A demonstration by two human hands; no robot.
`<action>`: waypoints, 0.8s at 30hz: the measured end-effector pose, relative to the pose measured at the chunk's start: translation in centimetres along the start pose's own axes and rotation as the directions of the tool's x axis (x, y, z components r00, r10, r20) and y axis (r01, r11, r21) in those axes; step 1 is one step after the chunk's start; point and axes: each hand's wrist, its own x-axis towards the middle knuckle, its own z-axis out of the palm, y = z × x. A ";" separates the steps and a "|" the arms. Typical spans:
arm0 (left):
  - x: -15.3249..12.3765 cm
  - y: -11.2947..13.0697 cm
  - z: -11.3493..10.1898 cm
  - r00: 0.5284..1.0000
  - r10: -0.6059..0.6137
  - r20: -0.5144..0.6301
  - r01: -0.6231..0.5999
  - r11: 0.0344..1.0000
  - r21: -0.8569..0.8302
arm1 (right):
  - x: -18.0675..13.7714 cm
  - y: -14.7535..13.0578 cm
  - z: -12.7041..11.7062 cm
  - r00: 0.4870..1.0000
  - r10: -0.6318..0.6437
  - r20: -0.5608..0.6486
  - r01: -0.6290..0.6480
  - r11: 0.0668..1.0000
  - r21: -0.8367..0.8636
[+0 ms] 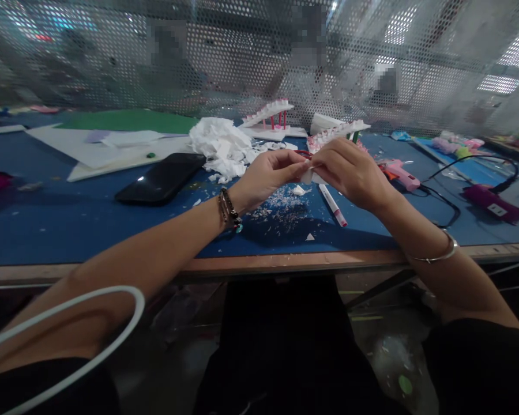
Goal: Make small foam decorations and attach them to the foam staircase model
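My left hand point(266, 176) and my right hand point(350, 173) meet above the blue table point(69, 225), both pinched on a small white piece point(308, 173) held between their fingertips. A beaded bracelet sits on my left wrist and a thin bangle on my right. Below the hands lie white crumbs point(281, 204) and a white pen with a pink cap point(333, 204). A small white scrap point(299, 189) lies just under the fingers.
A black phone point(161, 178) lies left of my hands, with a heap of white scraps point(222, 147) behind it. White toothed models on pink posts point(270, 115) stand at the back. A pink glue gun point(400, 173) with its cable lies right. People sit behind a perforated screen point(242, 63).
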 end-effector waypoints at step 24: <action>-0.8 1.3 0.3 0.894 0.448 0.029 -0.388 0.739 0.551 | 0.2 -0.3 1.2 0.937 0.326 -0.123 -0.260 0.888 0.379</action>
